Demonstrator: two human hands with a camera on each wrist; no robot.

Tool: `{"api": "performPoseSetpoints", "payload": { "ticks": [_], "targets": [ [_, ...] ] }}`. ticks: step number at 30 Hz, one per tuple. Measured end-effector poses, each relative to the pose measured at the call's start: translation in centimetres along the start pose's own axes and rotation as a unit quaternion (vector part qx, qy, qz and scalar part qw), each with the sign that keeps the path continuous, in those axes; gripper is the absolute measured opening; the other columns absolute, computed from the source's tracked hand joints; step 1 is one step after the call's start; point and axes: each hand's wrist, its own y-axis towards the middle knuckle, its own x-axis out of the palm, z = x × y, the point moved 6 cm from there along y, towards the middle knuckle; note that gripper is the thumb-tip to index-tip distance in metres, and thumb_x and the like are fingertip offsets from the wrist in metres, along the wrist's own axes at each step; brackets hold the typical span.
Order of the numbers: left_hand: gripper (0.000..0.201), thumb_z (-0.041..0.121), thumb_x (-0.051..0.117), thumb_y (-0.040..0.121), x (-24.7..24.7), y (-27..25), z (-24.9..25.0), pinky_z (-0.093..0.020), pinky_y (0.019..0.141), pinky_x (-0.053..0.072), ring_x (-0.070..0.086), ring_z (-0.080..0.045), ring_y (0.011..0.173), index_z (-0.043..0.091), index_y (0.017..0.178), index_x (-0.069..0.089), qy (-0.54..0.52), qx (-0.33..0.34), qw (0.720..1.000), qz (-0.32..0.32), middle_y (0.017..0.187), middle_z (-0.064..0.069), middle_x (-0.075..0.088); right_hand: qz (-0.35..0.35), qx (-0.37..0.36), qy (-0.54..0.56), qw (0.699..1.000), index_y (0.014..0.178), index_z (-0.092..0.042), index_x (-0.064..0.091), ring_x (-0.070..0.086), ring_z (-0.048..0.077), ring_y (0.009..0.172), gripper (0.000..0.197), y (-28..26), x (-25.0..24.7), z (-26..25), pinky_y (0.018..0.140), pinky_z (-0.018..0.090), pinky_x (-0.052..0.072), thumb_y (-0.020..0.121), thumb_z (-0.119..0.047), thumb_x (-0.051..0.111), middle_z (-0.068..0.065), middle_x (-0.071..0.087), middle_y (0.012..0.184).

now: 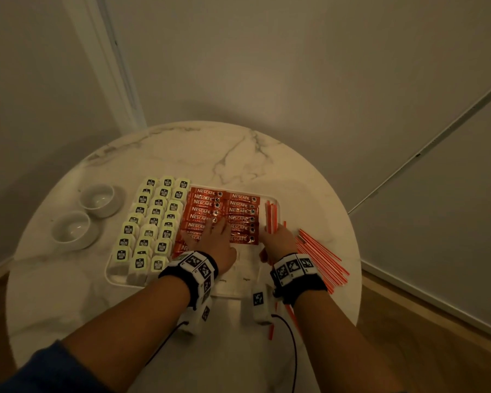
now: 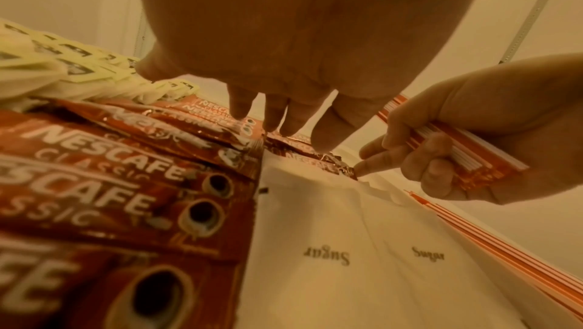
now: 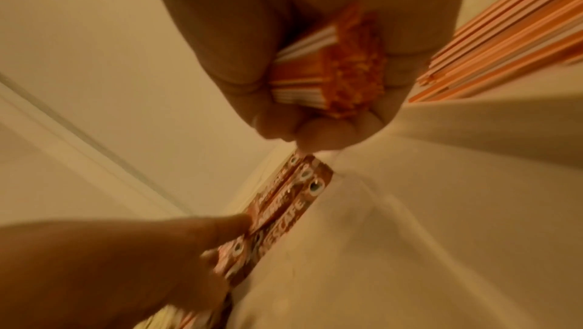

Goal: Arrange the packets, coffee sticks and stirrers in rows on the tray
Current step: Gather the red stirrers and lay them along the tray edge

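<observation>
Nearest the head camera are the person's two forearms, wrist bands with square markers on each, reaching over the near edge of a white tray [image 1: 275, 204] on a round marble table [image 1: 238, 154]. The left hand [image 1: 216, 239] lies flat with fingers straight, fingertips [image 2: 328, 140] pressing on the red coffee sticks [image 1: 207, 211], which sit in two overlapping columns in the middle of the tray. The right hand [image 1: 279, 241] is curled round a bundle of orange stirrers [image 3: 331, 70], with its index finger [image 2: 369, 163] stretched out to touch the corner of the nearest coffee stick. Pale green tea bags [image 1: 150, 222] already stand in three rows on the tray's left part; white sugar packets [image 2: 331, 254] lie at the near right of the tray. Judged step: squaring up the coffee columns while the held stirrers wait to be laid in the strip along the tray's right side, where a few stirrers already lie. The next move seems to call for setting the bundle down parallel to those, and a loose pile of stirrers [image 1: 321, 256] on the table beside the tray remains to be gathered. Two white bowls [image 1: 82, 214] stand well to the left. Hidden: the hands and bands cover the near coffee sticks and most sugar packets, so their count and alignment cannot be told; the right wrist view is blurred.
</observation>
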Motion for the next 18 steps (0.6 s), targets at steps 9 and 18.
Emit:
{"api": "performPoseSetpoints", "payload": {
  "ticks": [9,18],
  "targets": [
    [0.066,0.034,0.045,0.092,-0.7,-0.7,0.2,-0.07,0.11,-0.005,-0.018,-0.02,0.147,0.03,0.151,0.018,-0.053,0.023,0.997,0.049,0.161,0.005,-0.014,0.108,-0.003,-0.211,0.972,0.128,-0.006,0.036,0.061,0.032,0.104,0.032,3.1,-1.0,-1.9,0.079,0.037,0.045,0.096,-0.011,0.043,0.016,0.06,0.117],
    [0.064,0.037,0.048,0.09,-1.2,-1.6,-1.2,-0.067,0.112,-0.005,-0.019,-0.022,0.147,0.034,0.149,0.022,-0.065,0.031,0.995,0.063,0.16,0.005,-0.013,0.127,-0.033,-0.299,0.945,0.123,-0.01,0.046,0.06,0.027,0.107,0.029,3.8,-0.4,-2.9,0.089,0.035,0.042,0.098,-0.024,0.046,0.011,0.054,0.121]
  ]
}}
